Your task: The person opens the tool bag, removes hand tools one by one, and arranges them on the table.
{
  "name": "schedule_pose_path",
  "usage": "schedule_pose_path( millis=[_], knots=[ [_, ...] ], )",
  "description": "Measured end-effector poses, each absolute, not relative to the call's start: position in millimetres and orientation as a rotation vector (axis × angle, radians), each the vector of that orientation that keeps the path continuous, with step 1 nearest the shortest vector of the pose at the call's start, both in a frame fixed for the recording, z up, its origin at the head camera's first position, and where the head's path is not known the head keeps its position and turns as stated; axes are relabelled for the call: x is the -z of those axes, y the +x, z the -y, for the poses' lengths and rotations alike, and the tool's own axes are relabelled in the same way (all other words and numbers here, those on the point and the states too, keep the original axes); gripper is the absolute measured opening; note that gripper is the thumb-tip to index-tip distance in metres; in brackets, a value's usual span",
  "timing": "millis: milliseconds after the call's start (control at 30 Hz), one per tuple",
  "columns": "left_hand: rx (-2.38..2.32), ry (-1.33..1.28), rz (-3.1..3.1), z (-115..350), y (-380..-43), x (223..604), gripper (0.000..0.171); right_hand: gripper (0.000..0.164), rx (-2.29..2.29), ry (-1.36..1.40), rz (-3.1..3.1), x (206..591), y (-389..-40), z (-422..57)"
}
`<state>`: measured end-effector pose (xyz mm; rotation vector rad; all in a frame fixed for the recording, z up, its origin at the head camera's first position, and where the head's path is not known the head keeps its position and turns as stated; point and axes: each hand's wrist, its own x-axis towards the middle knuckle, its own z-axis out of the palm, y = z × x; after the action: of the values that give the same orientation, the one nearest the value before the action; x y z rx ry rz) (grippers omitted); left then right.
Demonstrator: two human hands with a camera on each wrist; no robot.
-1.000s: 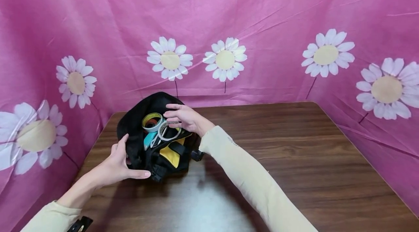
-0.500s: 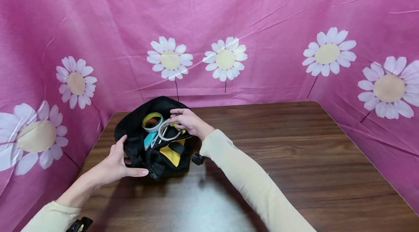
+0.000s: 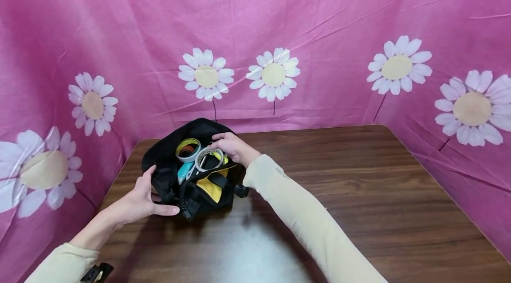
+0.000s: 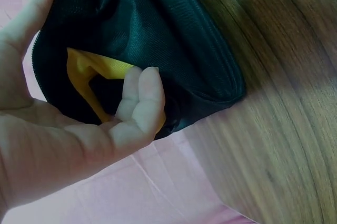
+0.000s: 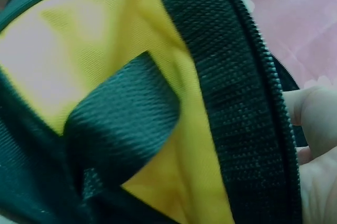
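A black zip bag (image 3: 167,185) with yellow end panels stands with its mouth open at the left of the table. In it lie a yellowish tape roll (image 3: 188,150), a white tape roll (image 3: 209,159) and a teal-handled item (image 3: 185,171). My left hand (image 3: 140,201) grips the bag's left end, thumb along the zip edge; in the left wrist view its fingers (image 4: 150,95) bend against a yellow panel. My right hand (image 3: 234,147) reaches over the right rim, fingertips beside the white roll. The zip edge partly hides that hand (image 5: 318,134) in the right wrist view; its hold is unclear.
The brown wooden table (image 3: 339,194) extends to the right of the bag. A pink curtain (image 3: 319,17) with white flowers hangs behind and at both sides. A black strap loop (image 5: 126,116) sticks out from the bag's yellow panel.
My right hand has lowered from above the bag to its right rim, near the white tape roll. The bag's far flap has sunk slightly. My left hand keeps its place.
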<state>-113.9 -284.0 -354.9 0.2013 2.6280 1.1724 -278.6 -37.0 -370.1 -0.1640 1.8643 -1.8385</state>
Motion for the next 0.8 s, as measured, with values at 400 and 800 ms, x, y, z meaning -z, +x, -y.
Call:
schedule_pose_path(
  millis=[400,800],
  knots=[
    [-1.158,0.202,-2.649,282.3,-113.4,361.2,0.136,0.06,1.729,-0.165,-2.02,390.6,-273.7,44.2],
    [-1.162,0.259,-2.654,279.0,-114.4,365.4,0.134,0.059,1.784,-0.146,-1.736,402.6,-273.7,53.8]
  ],
)
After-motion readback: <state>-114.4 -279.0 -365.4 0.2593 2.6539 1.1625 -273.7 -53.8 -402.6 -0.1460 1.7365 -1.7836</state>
